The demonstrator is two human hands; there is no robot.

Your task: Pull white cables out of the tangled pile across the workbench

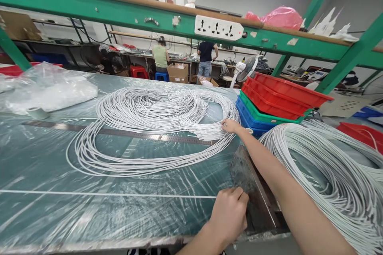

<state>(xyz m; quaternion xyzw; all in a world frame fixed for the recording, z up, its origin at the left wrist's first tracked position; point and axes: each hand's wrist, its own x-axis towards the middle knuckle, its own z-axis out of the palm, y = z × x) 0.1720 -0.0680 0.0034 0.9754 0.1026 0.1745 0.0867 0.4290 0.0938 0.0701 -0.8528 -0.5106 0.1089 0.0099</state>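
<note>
A large coil of thin white cable point(149, 123) lies on the plastic-covered green table point(60, 207). My right hand point(231, 126) reaches out to the coil's right edge, fingers pinched on a bunch of cable ends. My left hand point(229, 215) is closed near the table's front edge, holding the end of a single white cable point(104, 194) that runs straight left across the table. A long metal ruler point(119, 132) lies flat under the coil. A dark metal plate point(254, 191) sits just right of my left hand.
A second white cable coil point(329, 167) lies to the right. Stacked red, green and blue bins point(278, 99) stand behind it. Clear plastic bags point(44, 87) and a tape roll point(37, 112) sit at left. A green shelf beam with a socket strip point(218, 28) runs overhead. Two people stand far back.
</note>
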